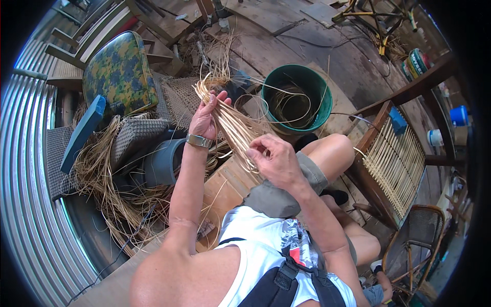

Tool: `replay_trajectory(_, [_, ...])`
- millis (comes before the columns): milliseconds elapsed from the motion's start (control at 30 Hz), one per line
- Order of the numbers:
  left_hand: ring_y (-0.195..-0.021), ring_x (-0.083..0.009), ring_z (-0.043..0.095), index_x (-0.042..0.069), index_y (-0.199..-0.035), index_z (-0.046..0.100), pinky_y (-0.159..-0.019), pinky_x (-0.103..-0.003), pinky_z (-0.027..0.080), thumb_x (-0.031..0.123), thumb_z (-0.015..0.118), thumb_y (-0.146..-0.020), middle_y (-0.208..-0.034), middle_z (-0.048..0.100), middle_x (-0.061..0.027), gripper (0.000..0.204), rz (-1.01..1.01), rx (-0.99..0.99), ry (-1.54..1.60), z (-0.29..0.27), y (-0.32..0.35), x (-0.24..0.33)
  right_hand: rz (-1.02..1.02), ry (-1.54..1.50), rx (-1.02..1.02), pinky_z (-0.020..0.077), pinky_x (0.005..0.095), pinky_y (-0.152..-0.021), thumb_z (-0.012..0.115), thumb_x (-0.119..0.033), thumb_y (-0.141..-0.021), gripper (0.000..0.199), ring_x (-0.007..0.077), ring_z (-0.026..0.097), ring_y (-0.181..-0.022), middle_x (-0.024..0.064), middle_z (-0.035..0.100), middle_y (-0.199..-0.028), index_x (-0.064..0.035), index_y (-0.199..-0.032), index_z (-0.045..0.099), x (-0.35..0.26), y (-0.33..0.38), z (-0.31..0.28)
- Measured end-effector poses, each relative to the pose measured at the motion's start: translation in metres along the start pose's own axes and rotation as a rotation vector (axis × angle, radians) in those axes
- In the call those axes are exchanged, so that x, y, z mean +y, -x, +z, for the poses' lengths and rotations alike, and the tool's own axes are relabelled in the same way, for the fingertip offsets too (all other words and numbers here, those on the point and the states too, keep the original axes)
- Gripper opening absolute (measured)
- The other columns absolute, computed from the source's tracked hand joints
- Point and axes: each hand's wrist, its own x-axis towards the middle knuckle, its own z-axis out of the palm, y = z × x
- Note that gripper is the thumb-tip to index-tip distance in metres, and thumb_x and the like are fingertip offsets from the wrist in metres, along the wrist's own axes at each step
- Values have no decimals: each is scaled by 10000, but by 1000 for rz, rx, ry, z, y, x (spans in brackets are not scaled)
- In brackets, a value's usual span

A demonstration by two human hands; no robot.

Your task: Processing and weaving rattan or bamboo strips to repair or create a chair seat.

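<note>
A bundle of pale rattan strands [234, 130] slants across the space in front of my lap. My left hand [205, 118], with a metal watch on its wrist, is closed round the bundle's upper end, where looped ends stick out above the fingers. At the lower end, beside the strands, my right hand [279, 162] has its thumb and fingers curled into a pinch. Whether a strand is between those fingertips is too small to tell. Just beyond my knee stands a green bucket [327, 102] with loosely coiled strands [292, 100] inside.
Loose fibre strands [105, 179] heap up at left beside a blue-grey bucket [158, 162] and a camouflage cushion [120, 74]. A wooden frame with partly woven cane [394, 158] stands at right. Corrugated metal [30, 169] borders the left; wooden boards [266, 46] cover the floor.
</note>
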Motion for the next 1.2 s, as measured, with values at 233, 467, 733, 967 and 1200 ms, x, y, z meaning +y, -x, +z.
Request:
replay_trajectory(233, [-1096, -266, 652, 134, -1270, 581, -944, -557, 530, 232, 528, -1010, -1239, 656, -101, 282, 5, -237, 227, -12, 5, -2, 75, -27, -4, 526, 324, -660, 687, -154, -888, 176, 208, 653, -709, 125, 656, -842, 16, -924, 658, 11, 3, 19])
replay_trajectory(467, [-1117, -272, 638, 85, -1259, 565, -952, -479, 548, 227, 536, -1008, -1257, 636, -123, 290, -93, -240, 324, -31, 6, -2, 179, -129, -46, 496, 285, -626, 649, -180, -933, 210, 119, 595, -661, 96, 658, -782, 24, -980, 665, 18, 0, 19])
replay_trajectory(733, [-1145, -267, 628, 19, -1252, 543, -973, -416, 545, 217, 506, -1020, -1272, 623, -139, 307, -133, -221, 330, -41, 7, -6, 193, -248, 14, 479, 248, -625, 636, -166, -947, 180, 74, 577, -693, 21, 655, -782, 2, -1003, 669, 37, -10, 23])
replay_trajectory(967, [-1083, -264, 654, 39, -1278, 540, -923, -413, 570, 225, 515, -1017, -1251, 639, -130, 321, -123, -227, 425, -50, 5, -8, 242, -462, 42, 479, 213, -637, 616, -156, -965, 172, 51, 581, -697, 9, 650, -760, -6, -1041, 654, 37, -9, 34])
replay_trajectory(1200, [-1072, -265, 655, 54, -1293, 538, -919, -407, 566, 222, 538, -1008, -1250, 639, -138, 330, -78, -193, 293, -47, 10, -11, 259, -293, 60, 411, 184, -520, 636, -143, -962, 150, 19, 514, -586, -22, 616, -691, 0, -971, 681, 30, -11, 38])
